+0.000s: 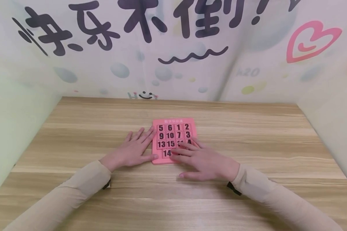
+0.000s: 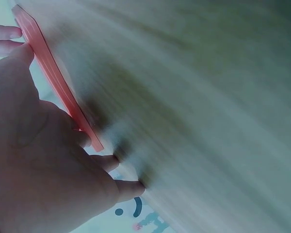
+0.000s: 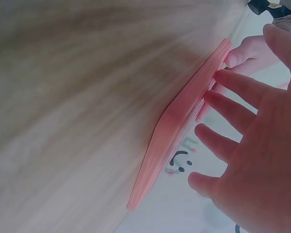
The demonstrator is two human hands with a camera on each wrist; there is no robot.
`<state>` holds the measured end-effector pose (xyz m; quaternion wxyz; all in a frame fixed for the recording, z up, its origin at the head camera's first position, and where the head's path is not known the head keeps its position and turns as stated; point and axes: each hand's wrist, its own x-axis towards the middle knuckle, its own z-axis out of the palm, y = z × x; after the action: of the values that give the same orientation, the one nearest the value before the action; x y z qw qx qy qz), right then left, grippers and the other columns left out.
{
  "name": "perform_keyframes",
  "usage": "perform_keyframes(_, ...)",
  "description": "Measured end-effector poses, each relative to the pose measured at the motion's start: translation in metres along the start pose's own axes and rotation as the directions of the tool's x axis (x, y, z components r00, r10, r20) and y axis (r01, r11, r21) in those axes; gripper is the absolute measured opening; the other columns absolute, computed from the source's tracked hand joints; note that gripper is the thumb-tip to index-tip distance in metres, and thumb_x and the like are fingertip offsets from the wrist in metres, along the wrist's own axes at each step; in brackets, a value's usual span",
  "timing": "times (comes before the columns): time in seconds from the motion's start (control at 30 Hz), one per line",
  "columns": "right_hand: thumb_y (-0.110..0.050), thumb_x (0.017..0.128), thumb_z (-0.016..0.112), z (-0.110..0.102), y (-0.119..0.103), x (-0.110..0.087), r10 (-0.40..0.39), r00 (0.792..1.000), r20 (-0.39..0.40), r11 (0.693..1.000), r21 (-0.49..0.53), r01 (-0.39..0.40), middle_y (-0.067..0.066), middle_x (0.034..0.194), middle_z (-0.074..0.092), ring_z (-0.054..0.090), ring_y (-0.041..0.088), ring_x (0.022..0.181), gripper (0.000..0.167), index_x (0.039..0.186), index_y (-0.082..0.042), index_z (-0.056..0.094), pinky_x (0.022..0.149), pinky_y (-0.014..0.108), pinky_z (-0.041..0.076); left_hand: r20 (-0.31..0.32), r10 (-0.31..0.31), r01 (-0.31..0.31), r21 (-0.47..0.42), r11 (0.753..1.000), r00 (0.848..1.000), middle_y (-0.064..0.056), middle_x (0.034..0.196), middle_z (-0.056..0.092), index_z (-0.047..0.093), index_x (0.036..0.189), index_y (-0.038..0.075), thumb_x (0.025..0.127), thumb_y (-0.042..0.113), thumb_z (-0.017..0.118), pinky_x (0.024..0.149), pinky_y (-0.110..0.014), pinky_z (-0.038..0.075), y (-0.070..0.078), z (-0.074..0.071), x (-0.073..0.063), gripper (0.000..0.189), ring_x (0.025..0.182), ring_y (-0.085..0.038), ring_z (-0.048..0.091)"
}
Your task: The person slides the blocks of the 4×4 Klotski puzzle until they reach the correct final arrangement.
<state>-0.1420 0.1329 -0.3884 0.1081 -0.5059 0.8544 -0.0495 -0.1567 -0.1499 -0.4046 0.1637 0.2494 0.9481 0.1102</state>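
A pink sliding number puzzle [image 1: 170, 135] lies flat on the table, its top rows reading 5, 6, 1, 2 and 9, 10, 7, 3. In the bottom row, tile 14 [image 1: 166, 153] has a bare gap on its left. My left hand [image 1: 134, 149] rests along the puzzle's left edge, fingers extended and thumb at the lower left corner. Over the lower right tiles spreads my right hand [image 1: 206, 162], its fingers straight and covering part of the two lowest rows. In the right wrist view, two of its fingertips reach the puzzle's top face [image 3: 196, 104].
The wood-grain table [image 1: 173, 205] ends at a printed backdrop [image 1: 110, 77] with dark characters and a pink heart. Pale side walls stand left and right. Both forearms wear light sleeves [image 1: 84, 183], with a dark band [image 1: 234, 188] at the right wrist.
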Motion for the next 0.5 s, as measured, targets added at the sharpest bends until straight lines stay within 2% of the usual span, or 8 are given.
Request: perform_keyframes(0.5,-0.059,0.098,0.035,-0.0028,-0.0042,0.0077,-0.008,0.999,0.046,1.0,-0.028,0.01,-0.001,0.156,0.029,0.016,0.025,0.145,0.065,0.15,-0.02,0.038,0.116,0.05,0.004,0.001,-0.002,0.002,0.02,1.0,1.0,-0.007,0.161,0.0,0.009,0.156,0.01,0.094,0.064,0.041,0.111,-0.062,0.0,0.0011,-0.0003,-0.001,0.089,0.145,-0.037,-0.001)
